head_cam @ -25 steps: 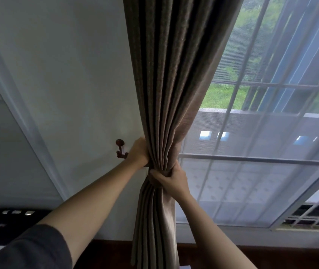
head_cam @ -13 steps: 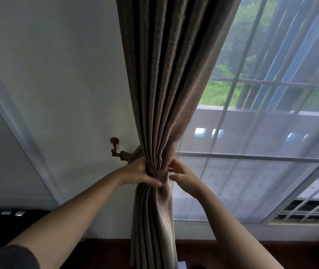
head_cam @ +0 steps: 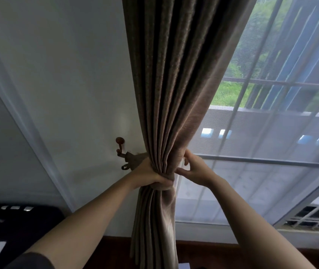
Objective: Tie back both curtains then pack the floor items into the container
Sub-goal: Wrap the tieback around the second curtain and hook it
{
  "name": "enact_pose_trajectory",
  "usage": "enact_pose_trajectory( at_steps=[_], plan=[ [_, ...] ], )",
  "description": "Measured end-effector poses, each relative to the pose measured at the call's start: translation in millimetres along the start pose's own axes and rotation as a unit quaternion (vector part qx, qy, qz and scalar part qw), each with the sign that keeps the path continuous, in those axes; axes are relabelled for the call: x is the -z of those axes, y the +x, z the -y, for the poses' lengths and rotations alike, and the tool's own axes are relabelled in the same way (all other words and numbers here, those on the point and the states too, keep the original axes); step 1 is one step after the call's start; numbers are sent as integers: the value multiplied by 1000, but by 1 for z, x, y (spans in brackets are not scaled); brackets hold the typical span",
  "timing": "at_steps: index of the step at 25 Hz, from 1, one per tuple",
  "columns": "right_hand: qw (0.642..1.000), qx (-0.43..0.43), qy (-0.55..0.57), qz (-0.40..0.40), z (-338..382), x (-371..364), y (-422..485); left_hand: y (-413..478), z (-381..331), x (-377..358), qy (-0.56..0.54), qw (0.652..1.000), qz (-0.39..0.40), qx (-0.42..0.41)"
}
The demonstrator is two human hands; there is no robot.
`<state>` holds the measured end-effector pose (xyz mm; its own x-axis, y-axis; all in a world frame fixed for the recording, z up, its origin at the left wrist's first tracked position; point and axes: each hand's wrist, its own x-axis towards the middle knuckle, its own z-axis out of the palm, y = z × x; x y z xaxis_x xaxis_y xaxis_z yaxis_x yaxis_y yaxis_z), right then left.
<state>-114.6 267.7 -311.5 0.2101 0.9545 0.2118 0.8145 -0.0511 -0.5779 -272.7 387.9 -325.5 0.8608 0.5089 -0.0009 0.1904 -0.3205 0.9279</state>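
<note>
A brown pleated curtain (head_cam: 166,90) hangs in the middle of the view, bunched at its waist. A matching fabric tieback (head_cam: 134,159) runs from a dark wall hook (head_cam: 120,147) on the left and wraps around the gathered folds. My left hand (head_cam: 149,176) grips the gathered curtain and the band from the left. My right hand (head_cam: 195,169) sits on the curtain's right edge, fingers spread and pinching the fabric just above the band. No floor items or container show.
A white wall (head_cam: 67,74) lies left of the curtain. A sheer white curtain (head_cam: 261,152) covers the window with bars on the right. A black piece of furniture (head_cam: 15,226) stands at the lower left. A dark wooden floor strip (head_cam: 203,251) runs below the window.
My right hand let go of the bunched waist and moved to the curtain's right edge with fingers apart. My left hand came from behind the curtain to grip the front. The tieback now shows at the hook.
</note>
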Motion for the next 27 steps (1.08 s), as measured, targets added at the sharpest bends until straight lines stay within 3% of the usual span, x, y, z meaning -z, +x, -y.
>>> enact_pose_trajectory(
  at_steps=[7,12,14,18,21,23,25,27],
  plan=[
    [991,16,-93,98,2,19,27,-3,-1,-4,-22,1000,12,-17],
    [989,103,-97,30,10,20,30,4,14,-11,11,997,-74,-34],
    [992,73,-94,41,12,16,30,4,22,-10,60,994,-89,-35],
    [954,-44,-291,-53,7,13,23,-4,12,-8,27,996,-77,-42],
    [956,-21,-280,-81,7,10,21,-7,8,-3,7,998,-37,-45],
    [966,-44,-249,-47,9,7,19,-15,15,0,-88,996,-21,-7],
    [968,-77,-236,-43,7,-3,11,-24,20,-4,-257,957,-110,82],
    [966,-102,-228,-69,5,-14,1,-27,18,-11,-285,925,-185,169]
  ],
)
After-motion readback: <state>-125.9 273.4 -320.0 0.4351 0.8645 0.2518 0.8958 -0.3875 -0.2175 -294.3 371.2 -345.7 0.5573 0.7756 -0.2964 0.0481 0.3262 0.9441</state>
